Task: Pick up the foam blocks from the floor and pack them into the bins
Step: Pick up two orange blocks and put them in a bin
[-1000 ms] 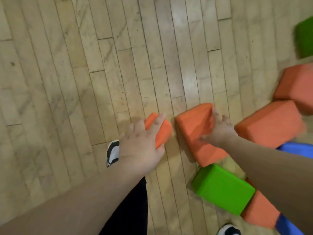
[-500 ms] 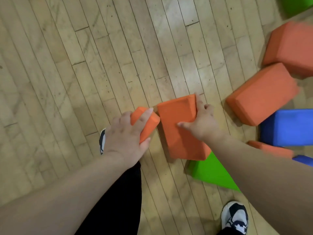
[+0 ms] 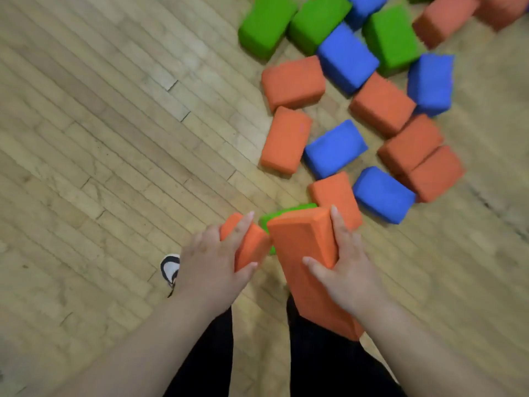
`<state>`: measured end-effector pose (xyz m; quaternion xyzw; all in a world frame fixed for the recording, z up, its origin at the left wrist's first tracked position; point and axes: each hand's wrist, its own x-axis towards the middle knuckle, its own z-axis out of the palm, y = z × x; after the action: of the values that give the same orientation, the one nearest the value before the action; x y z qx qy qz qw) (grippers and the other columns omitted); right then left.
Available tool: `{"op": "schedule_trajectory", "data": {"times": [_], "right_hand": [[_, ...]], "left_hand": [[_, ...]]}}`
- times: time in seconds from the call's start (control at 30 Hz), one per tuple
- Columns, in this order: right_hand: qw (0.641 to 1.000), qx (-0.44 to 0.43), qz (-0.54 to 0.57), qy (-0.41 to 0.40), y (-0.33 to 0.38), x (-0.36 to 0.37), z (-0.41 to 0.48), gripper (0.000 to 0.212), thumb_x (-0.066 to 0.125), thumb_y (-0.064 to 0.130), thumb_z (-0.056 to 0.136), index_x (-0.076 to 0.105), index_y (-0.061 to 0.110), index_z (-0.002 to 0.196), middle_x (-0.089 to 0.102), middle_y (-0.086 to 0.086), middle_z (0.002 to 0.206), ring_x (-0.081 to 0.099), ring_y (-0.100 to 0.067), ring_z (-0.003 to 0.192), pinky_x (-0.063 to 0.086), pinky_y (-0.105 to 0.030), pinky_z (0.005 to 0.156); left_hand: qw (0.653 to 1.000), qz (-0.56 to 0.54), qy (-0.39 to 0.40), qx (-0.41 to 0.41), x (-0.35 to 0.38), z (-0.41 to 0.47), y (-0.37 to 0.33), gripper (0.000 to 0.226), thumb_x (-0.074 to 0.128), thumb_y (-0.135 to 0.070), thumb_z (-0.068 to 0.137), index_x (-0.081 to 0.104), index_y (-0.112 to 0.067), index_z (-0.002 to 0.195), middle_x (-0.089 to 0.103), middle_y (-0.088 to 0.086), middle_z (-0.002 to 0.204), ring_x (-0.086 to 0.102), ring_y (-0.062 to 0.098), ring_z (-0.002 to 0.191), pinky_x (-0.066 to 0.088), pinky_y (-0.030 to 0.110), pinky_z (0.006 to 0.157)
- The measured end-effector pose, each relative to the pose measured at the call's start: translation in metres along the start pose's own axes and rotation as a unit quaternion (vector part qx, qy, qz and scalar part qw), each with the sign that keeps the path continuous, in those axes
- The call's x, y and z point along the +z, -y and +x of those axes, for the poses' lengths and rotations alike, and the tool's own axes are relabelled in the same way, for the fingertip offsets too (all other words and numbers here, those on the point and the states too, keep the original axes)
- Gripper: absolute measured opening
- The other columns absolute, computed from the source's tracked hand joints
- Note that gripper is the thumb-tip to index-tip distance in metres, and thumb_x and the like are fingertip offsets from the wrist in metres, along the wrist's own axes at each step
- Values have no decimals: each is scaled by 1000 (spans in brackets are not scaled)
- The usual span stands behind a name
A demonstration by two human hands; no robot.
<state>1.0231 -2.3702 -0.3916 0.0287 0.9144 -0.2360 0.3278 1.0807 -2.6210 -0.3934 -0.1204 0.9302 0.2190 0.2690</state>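
My left hand (image 3: 210, 265) grips a small orange foam block (image 3: 247, 243), fingers over its top and thumb under its near end. My right hand (image 3: 340, 270) grips a longer orange foam block (image 3: 303, 253) by its far end, lifted and tilted toward me, its near end over my legs. The two held blocks touch side by side. A green block (image 3: 282, 214) on the wooden floor (image 3: 114, 156) peeks out behind them. No bin is in view.
Several orange, blue and green foam blocks lie scattered on the floor to the upper right, among them an orange one (image 3: 286, 140) and a blue one (image 3: 335, 149). My shoe tip (image 3: 170, 267) shows left of my left hand. The left half is bare floor.
Both hands have lifted their orange blocks off the floor and brought them toward me. My view has swung up, bringing the pile of blocks at the upper right into sight.
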Motion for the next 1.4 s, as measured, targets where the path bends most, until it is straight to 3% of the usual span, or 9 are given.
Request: {"op": "schedule_trajectory", "data": {"times": [0.2,0.3,0.4,0.63,0.87,1.07,1.2,1.4], "right_hand": [[991,34,54,-113,-60,-156,-117,99,63,63,87,-10,59,154,39,5,140,41,-21,135,37,-38,112],[985,52,62,-154,-108,-221,-181,97,60,64,88,-11,58,154,40,5,138,45,-21,130,41,-38,107],[975,77,71,-195,-166,-272,-245,96,59,64,89,-14,61,152,40,6,139,44,-19,129,41,-35,106],[924,199,132,-298,-276,-326,-382,96,58,68,88,-15,63,151,38,7,145,43,-19,132,42,-36,107],[839,334,182,-389,-352,-343,-467,97,53,74,87,-16,57,153,42,0,140,48,-24,127,44,-39,107],[801,413,196,-386,-445,-371,-492,96,54,71,87,-8,51,157,46,-1,131,52,-27,122,47,-42,101],[789,442,199,-377,-534,-398,-508,95,55,69,86,-6,51,157,47,-1,131,52,-26,122,48,-41,100],[778,466,217,-361,-677,-458,-551,94,57,64,88,-5,51,156,44,-1,138,48,-27,127,46,-44,104]], "left_hand": [[984,94,-2,154,-76,-37,-190,96,58,-70,84,-3,-54,156,47,-1,134,48,25,120,43,41,100],[967,123,14,224,-91,-62,-286,99,61,-69,80,3,-51,158,47,-4,132,47,25,122,45,42,102],[933,181,24,309,-94,-92,-382,99,52,-76,75,2,-51,156,49,-6,131,48,25,120,45,43,99],[827,260,45,496,-73,-159,-585,97,63,-70,81,7,-50,158,49,-5,132,47,24,123,42,39,100],[699,309,79,641,-17,-228,-756,94,58,-71,82,2,-53,155,46,-9,140,43,21,127,37,41,109],[624,311,112,708,64,-272,-881,92,55,-72,82,3,-52,156,46,-9,143,44,20,126,38,41,108],[600,324,133,720,140,-288,-963,93,55,-72,83,1,-52,155,44,-10,143,43,21,127,36,41,108],[598,319,163,717,235,-327,-1100,95,47,-78,75,3,-51,155,47,-8,139,45,22,127,40,44,107]]}}
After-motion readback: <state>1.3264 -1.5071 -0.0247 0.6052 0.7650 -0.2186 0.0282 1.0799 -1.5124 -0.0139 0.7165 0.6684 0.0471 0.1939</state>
